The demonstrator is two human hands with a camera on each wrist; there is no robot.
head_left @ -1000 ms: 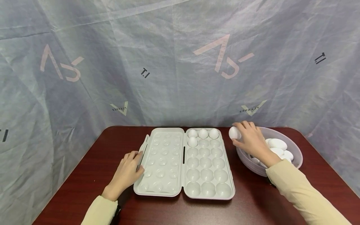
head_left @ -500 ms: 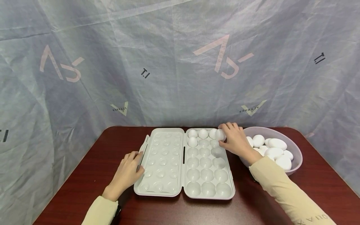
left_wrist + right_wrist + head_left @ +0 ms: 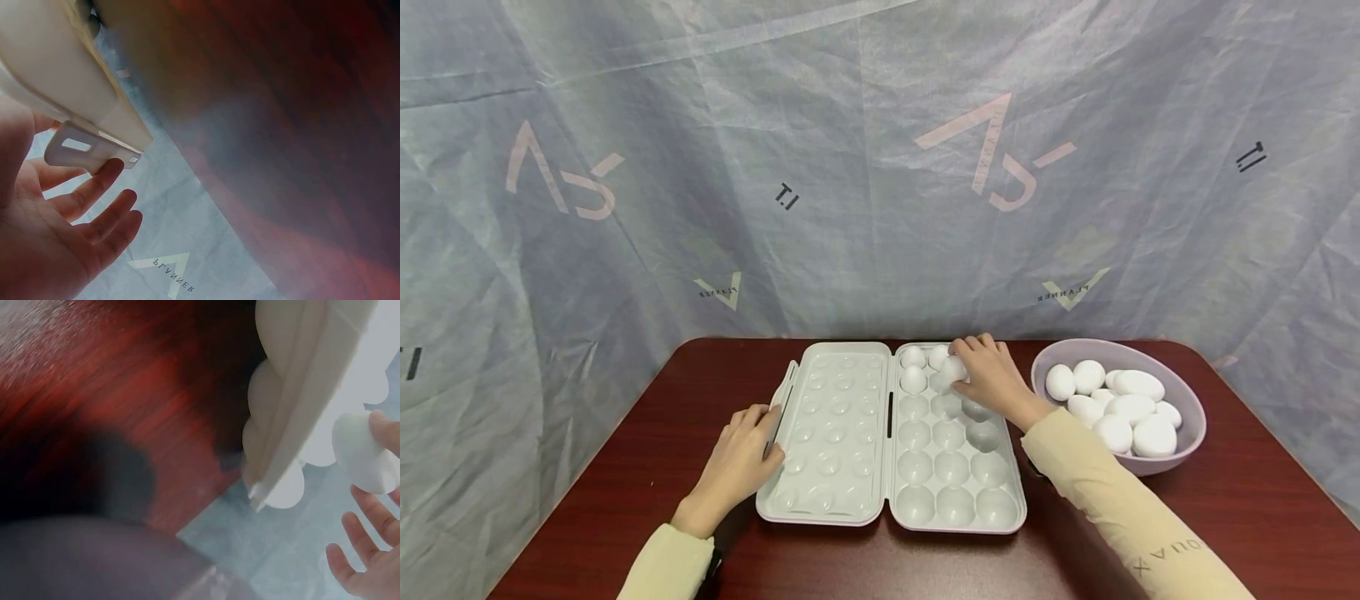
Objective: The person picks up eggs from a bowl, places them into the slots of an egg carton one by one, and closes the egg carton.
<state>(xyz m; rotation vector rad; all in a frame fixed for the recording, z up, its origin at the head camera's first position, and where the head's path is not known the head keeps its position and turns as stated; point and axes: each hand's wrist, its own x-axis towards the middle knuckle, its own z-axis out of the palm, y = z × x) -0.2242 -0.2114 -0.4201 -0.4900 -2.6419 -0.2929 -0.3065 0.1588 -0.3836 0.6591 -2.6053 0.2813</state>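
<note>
On the left of the desk (image 3: 647,442), the left hand (image 3: 737,454) has loosely bent fingers touching the flap (image 3: 785,392) of the open lid (image 3: 835,408), not closed round it; in the egg tray (image 3: 952,467), three seated eggs (image 3: 913,357) show at the far left, the four nearer rows unfilled; the right hand (image 3: 990,375), reaching in from the right, pinches one egg (image 3: 953,369) above the far rows, hiding cups behind it; at far right, the bowl (image 3: 1195,421) holds many more eggs (image 3: 1131,408).
</note>
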